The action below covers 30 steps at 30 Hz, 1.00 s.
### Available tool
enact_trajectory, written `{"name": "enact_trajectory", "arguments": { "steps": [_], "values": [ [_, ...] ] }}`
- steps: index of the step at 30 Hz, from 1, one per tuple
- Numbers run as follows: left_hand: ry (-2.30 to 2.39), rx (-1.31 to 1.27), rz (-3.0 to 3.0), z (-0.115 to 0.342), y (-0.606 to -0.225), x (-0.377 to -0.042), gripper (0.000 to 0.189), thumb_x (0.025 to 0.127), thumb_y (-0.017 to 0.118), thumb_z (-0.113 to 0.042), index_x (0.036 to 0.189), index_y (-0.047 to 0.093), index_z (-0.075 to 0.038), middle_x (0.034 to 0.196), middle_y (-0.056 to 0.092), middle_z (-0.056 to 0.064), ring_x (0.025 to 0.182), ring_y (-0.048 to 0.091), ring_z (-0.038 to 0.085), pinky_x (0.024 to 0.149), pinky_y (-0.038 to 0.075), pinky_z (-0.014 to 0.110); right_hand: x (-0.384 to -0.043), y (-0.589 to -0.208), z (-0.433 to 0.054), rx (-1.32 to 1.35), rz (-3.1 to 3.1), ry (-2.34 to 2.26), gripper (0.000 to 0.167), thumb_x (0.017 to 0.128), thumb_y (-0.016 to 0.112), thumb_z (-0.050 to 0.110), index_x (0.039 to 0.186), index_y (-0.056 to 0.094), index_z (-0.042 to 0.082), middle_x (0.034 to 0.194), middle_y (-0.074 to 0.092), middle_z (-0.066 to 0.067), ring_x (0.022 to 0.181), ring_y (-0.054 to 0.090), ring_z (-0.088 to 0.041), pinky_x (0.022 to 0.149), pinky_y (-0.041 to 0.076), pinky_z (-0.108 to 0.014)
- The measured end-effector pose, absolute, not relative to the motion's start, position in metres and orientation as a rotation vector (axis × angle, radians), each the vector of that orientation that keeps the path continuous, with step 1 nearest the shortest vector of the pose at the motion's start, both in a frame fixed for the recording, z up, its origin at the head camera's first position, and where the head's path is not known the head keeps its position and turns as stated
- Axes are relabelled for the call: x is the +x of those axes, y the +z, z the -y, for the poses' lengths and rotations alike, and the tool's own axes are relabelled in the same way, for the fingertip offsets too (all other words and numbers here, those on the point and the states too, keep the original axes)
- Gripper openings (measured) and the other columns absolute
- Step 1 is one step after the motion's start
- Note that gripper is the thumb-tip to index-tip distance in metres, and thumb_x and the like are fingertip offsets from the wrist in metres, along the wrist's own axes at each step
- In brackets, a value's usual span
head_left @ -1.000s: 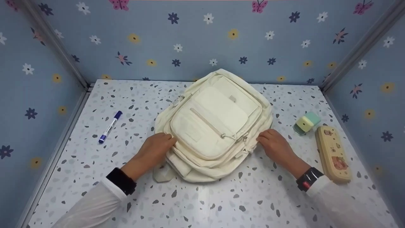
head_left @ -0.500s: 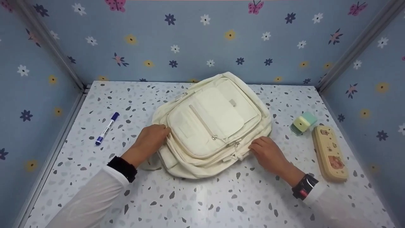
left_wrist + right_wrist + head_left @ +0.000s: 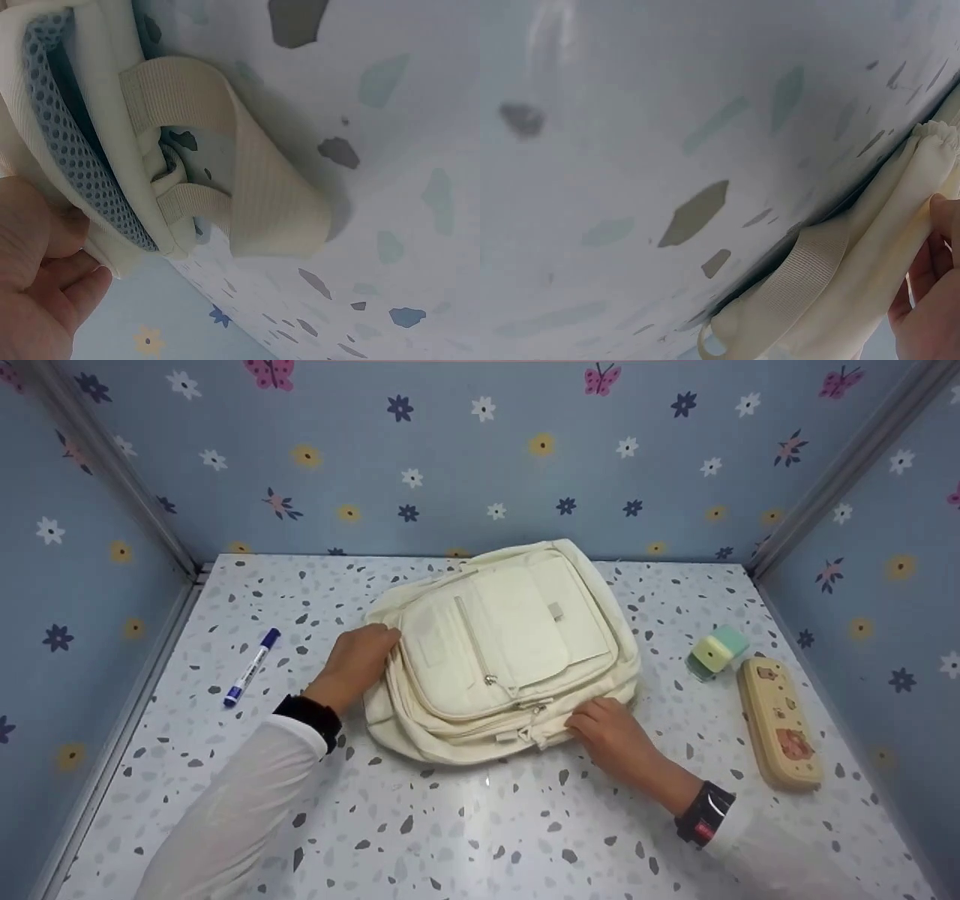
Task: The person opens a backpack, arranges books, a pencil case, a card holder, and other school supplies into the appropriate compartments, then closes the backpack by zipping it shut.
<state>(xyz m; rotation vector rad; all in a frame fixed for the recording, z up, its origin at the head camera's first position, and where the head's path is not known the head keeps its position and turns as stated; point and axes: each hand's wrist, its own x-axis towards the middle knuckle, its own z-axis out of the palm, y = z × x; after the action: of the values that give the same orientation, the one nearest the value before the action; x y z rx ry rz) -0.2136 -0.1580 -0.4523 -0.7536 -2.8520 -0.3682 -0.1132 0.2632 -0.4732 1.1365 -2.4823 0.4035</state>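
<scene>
A cream backpack [image 3: 517,622] lies on the table with its zipped front pocket upward, slanted to the viewer. My left hand [image 3: 360,656] grips its left edge, fingers curled at the seam. Near the lower right edge, by the zipper pulls and a small buckle, my right hand [image 3: 611,735] pinches the fabric. In the left wrist view a grey mesh panel [image 3: 82,142] and a loose webbing strap [image 3: 277,187] show on the bag's underside. The right wrist view shows the fingers [image 3: 937,255] against the bag's side, beside another webbing band [image 3: 802,270].
A blue-capped marker [image 3: 252,667] lies to the left. On the right are a yellow and green block-shaped item [image 3: 718,651] and a yellow pencil case [image 3: 780,724] with bear pictures. Flower-patterned walls [image 3: 450,450] enclose the speckled table [image 3: 450,840] at the back and sides.
The backpack has turned clockwise in the head view, its top swinging right. My left hand has moved away from me with it, while my right hand has come nearer and leftward.
</scene>
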Motion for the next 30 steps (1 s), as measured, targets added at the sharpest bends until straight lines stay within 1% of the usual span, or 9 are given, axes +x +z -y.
{"name": "enact_trajectory", "arguments": {
  "steps": [5, 9, 14, 22, 26, 30],
  "values": [
    [-0.358, -0.708, 2.856, 0.154, -0.450, -0.228, 0.011, 0.097, 0.055, 0.005, 0.091, 0.063, -0.001, 0.082, 0.062, 0.017, 0.073, 0.060, 0.035, 0.065, 0.052, 0.046, -0.113, -0.472, -0.256, 1.149, 2.458, 0.398, 0.016, 0.084, 0.079, -0.002, 0.095, 0.072, 0.008, 0.093, 0.068, -0.004, 0.088, 0.061, -0.024, 0.077, 0.048, -0.037],
    [-0.329, -0.656, 2.873, 0.151, -0.448, -0.238, 0.012, 0.097, 0.054, 0.006, 0.093, 0.065, 0.001, 0.084, 0.064, 0.019, 0.077, 0.063, 0.038, 0.066, 0.054, 0.048, -0.114, -0.472, -0.250, 1.173, 2.443, 0.399, 0.016, 0.085, 0.080, -0.002, 0.095, 0.072, 0.008, 0.093, 0.067, -0.003, 0.086, 0.060, -0.023, 0.077, 0.048, -0.036],
    [-0.299, -0.577, 2.920, 0.145, -0.444, -0.249, 0.016, 0.101, 0.053, 0.006, 0.098, 0.068, 0.002, 0.090, 0.068, 0.022, 0.086, 0.067, 0.039, 0.072, 0.056, 0.050, -0.114, -0.473, -0.244, 1.192, 2.449, 0.415, 0.016, 0.085, 0.078, -0.003, 0.095, 0.072, 0.007, 0.093, 0.066, -0.004, 0.085, 0.059, -0.023, 0.075, 0.047, -0.035],
    [-0.290, -0.500, 2.967, 0.144, -0.444, -0.264, 0.017, 0.103, 0.051, 0.008, 0.107, 0.068, 0.004, 0.096, 0.068, 0.025, 0.093, 0.066, 0.042, 0.075, 0.057, 0.053, -0.114, -0.473, -0.231, 1.202, 2.450, 0.440, 0.017, 0.083, 0.081, -0.003, 0.093, 0.072, 0.008, 0.089, 0.064, -0.003, 0.082, 0.058, -0.021, 0.072, 0.048, -0.034],
    [-0.291, -0.485, 3.000, 0.142, -0.439, -0.267, 0.016, 0.103, 0.052, 0.008, 0.105, 0.068, 0.003, 0.095, 0.068, 0.025, 0.090, 0.067, 0.042, 0.074, 0.058, 0.052, -0.113, -0.472, -0.228, 1.191, 2.445, 0.451, 0.018, 0.082, 0.081, -0.004, 0.090, 0.072, 0.008, 0.086, 0.062, -0.003, 0.079, 0.058, -0.022, 0.070, 0.048, -0.034],
    [-0.282, -0.518, 3.003, 0.139, -0.434, -0.264, 0.016, 0.101, 0.054, 0.011, 0.101, 0.068, 0.003, 0.093, 0.068, 0.024, 0.087, 0.068, 0.040, 0.074, 0.058, 0.050, -0.111, -0.472, -0.228, 1.168, 2.451, 0.453, 0.019, 0.081, 0.082, -0.005, 0.089, 0.071, 0.009, 0.084, 0.062, -0.002, 0.078, 0.058, -0.021, 0.069, 0.047, -0.034]
  ]
}}
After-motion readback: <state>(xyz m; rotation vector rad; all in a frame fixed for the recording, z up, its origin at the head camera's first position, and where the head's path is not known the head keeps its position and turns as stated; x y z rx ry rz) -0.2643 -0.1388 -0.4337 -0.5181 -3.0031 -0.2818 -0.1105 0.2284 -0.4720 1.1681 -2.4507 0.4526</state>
